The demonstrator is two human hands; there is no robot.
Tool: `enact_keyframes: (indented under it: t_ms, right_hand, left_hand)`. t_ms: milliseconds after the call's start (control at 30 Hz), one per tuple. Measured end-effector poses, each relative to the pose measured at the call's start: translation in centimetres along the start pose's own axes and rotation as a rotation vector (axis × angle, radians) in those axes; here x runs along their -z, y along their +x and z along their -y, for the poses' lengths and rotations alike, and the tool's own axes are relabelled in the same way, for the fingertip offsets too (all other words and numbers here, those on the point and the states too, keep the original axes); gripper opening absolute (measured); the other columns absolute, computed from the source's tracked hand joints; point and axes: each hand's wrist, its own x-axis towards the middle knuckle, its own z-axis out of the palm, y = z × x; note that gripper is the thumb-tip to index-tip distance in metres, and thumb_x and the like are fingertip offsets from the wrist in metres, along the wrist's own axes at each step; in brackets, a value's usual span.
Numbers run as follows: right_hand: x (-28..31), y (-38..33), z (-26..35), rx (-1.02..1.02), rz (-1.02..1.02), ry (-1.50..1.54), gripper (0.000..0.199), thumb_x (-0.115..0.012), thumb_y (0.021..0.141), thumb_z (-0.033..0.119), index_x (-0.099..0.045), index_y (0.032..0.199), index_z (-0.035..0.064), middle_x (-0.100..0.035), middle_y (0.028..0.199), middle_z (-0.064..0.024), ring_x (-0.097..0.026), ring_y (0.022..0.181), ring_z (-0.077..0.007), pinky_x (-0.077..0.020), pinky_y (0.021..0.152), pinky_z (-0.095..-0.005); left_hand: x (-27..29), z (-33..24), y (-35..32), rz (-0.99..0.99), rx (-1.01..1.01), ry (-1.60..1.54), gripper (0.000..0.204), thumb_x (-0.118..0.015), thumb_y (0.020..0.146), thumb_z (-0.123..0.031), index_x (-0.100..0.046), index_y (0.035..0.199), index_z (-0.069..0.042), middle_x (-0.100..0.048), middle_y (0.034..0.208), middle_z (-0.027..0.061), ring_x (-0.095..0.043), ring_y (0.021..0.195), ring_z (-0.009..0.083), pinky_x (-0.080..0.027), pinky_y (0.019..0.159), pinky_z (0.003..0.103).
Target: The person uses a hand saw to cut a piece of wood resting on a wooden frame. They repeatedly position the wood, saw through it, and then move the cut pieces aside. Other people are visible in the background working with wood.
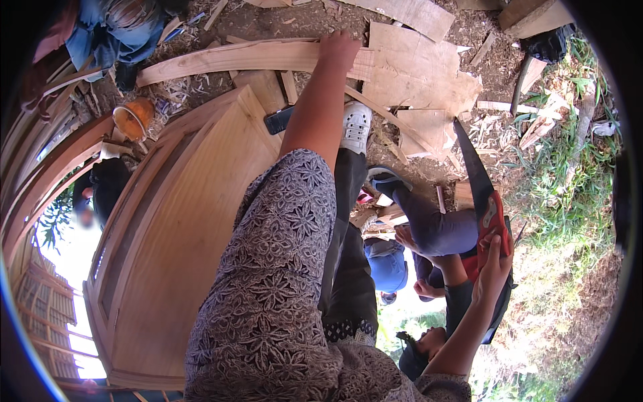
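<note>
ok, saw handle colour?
Red with black, on the saw held in the right hand; head view shows it.

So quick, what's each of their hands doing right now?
Left hand: pressed flat on the curved wooden plank, gripping nothing.
Right hand: closed around the red handle of a handsaw.

Dirt ground (469, 40): wood shavings (181, 90), plank offcuts (415, 87), curved board (234, 57).

Only one screen: flat dark rectangular phone (278, 120), glass blank, lying at eleven o'clock on the pale wooden door panel (181, 221). No packages, labels, signs.
</note>
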Motion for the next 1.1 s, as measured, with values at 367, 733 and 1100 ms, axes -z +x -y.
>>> enact_keyframes:
  t_ms: [367,733,1100]
  right_hand:
    - [0.4,2.4,-4.1,0.101,0.144,0.061,0.035,-0.06,0.104,0.022,-0.054,0.131,0.0001,-0.065,0.095,-0.0043,-0.063,0.083,-0.0116,-0.0508,0.073,-0.0256]
    - [5.4,-8.8,-6.0,0.361,0.028,0.214,0.041,-0.062,0.099,0.021,-0.055,0.128,-0.0058,-0.066,0.096,-0.0098,-0.064,0.079,-0.0148,-0.0515,0.071,-0.0292]
    - [15.9,-25.0,-15.2,0.519,0.242,0.505,0.029,-0.06,0.102,0.016,-0.057,0.127,0.0019,-0.062,0.108,-0.0044,-0.058,0.097,-0.011,-0.0482,0.087,-0.0275]
  left_hand:
    - [14.8,2.6,-11.2,0.159,-0.363,-0.192,0.113,-0.093,0.06,-0.046,-0.034,0.142,0.005,-0.053,0.136,0.0273,-0.057,0.123,0.0413,-0.048,0.102,0.048]
    - [27.5,-5.4,-35.5,-0.269,-0.408,-0.036,0.102,-0.094,0.051,-0.037,-0.039,0.131,-0.003,-0.057,0.121,0.0212,-0.062,0.109,0.0404,-0.053,0.092,0.046]
    - [41.7,-19.0,-47.7,-0.404,-0.419,-0.107,0.101,-0.09,0.056,-0.041,-0.035,0.131,0.001,-0.061,0.117,0.0254,-0.065,0.105,0.0403,-0.055,0.088,0.045]
